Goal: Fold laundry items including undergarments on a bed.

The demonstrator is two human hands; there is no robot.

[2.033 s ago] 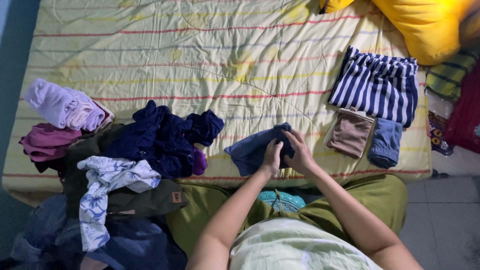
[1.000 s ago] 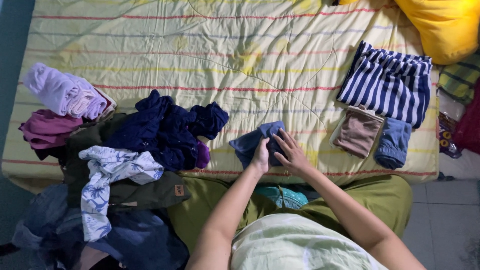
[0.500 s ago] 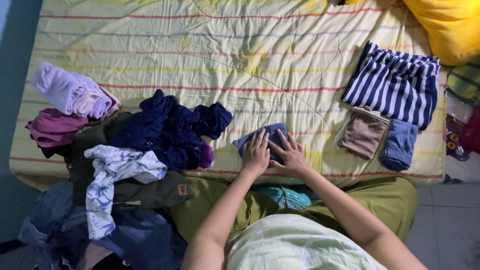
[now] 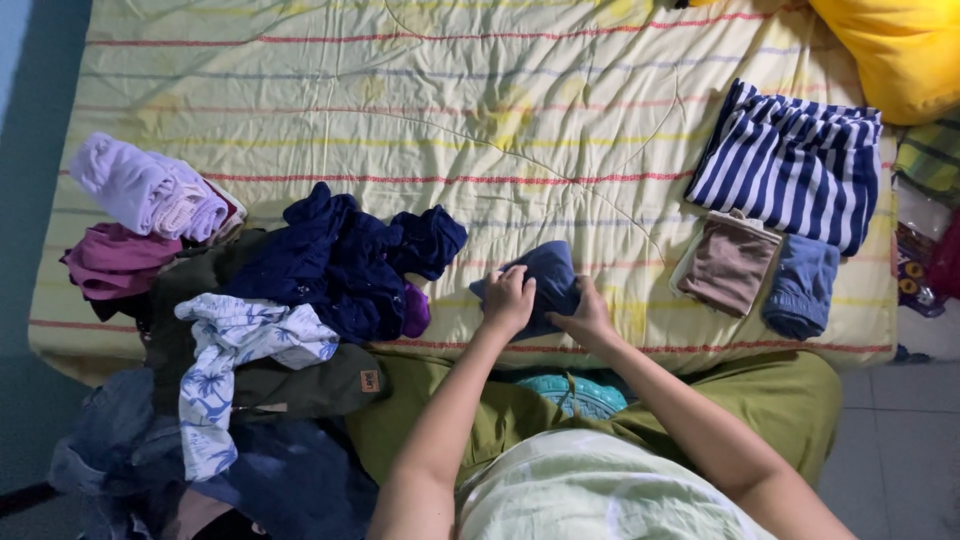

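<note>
Head view: the left hand (image 4: 507, 297) is gripping the near-left part of a small folded blue garment (image 4: 540, 278), fingers curled onto it, while the right hand (image 4: 585, 318) is pinching its right edge. The garment is lying on the striped yellow bedspread (image 4: 480, 120), near the front edge, just right of a navy clothes heap (image 4: 345, 262). A folded striped garment (image 4: 790, 165) is lying well to the right.

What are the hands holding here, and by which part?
Both hold the folded blue cloth on the bed: left hand on its left edge, right hand at its lower right corner.
</note>
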